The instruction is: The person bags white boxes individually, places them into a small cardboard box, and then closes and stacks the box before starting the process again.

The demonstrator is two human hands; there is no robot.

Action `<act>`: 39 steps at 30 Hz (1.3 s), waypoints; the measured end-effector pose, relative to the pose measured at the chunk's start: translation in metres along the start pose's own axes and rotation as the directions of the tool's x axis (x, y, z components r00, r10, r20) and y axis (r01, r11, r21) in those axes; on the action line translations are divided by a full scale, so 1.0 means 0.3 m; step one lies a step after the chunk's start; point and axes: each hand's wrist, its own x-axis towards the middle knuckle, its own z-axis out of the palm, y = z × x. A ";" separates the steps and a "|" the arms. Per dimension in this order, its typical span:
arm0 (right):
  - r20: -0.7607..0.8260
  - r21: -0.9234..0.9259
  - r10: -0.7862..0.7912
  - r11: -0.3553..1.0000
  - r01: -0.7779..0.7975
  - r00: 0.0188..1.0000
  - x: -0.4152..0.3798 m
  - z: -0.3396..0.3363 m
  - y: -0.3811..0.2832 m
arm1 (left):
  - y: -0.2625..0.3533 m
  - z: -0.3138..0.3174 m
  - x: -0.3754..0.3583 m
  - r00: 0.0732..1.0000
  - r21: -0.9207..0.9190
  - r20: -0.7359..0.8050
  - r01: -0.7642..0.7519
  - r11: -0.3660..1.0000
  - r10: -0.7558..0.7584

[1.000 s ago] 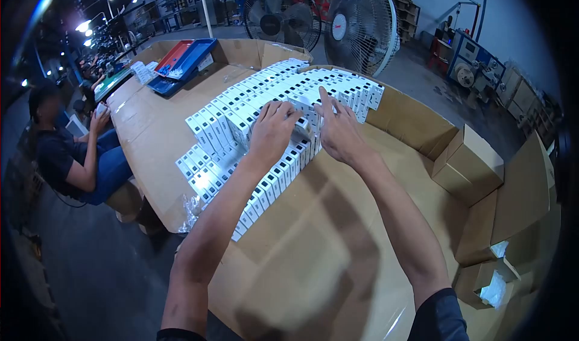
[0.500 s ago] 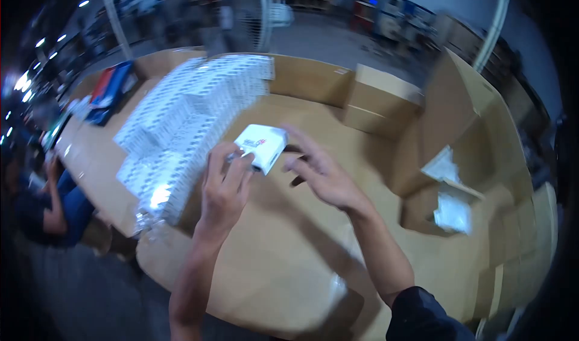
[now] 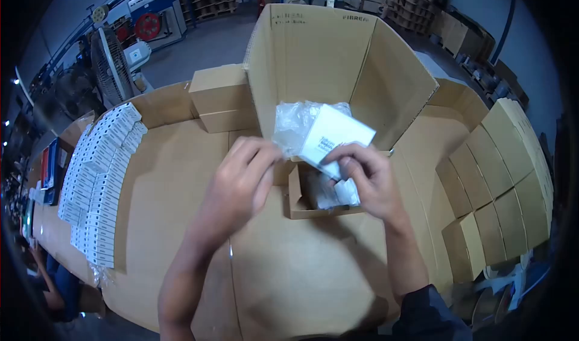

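My right hand (image 3: 374,184) is closed on the lower edge of a flat white box (image 3: 338,135) with small dark print, tilted towards me. To its left, my left hand (image 3: 238,178) is raised with its fingers curled together; what they hold, if anything, is hidden. Beneath the white box stands a small open carton (image 3: 297,199), with clear plastic packets (image 3: 345,193) inside. Behind it, more clear plastic bags (image 3: 292,124) lie in a large open carton (image 3: 313,57). Part of these bags is covered by the white box.
Stacked rows of small white boxes (image 3: 99,184) stand on the left. A closed brown carton (image 3: 223,100) sits at the back, and several brown cartons (image 3: 503,190) are stacked on the right. Another person's arm (image 3: 45,274) shows at the far left.
My view has swung right, towards the large carton. The white box was by my left hand's fingers with my right hand open beside it; now my right hand grips it above the small carton.
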 end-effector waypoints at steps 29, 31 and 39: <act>-0.212 -0.309 -0.218 0.940 0.147 0.953 -0.007 -0.116 0.029 | 0.171 0.164 0.121 0.854 -0.482 -0.204 0.337 0.809 -0.478; -0.327 -0.313 -0.192 0.946 0.085 0.925 -0.109 -0.055 0.003 | 0.193 0.219 -0.013 0.739 -0.771 -0.100 0.366 0.522 -0.666; -0.387 -0.233 -0.117 0.972 0.026 0.915 -0.439 0.163 0.066 | 0.416 0.339 -0.372 0.599 -0.822 -0.041 0.434 0.368 -0.800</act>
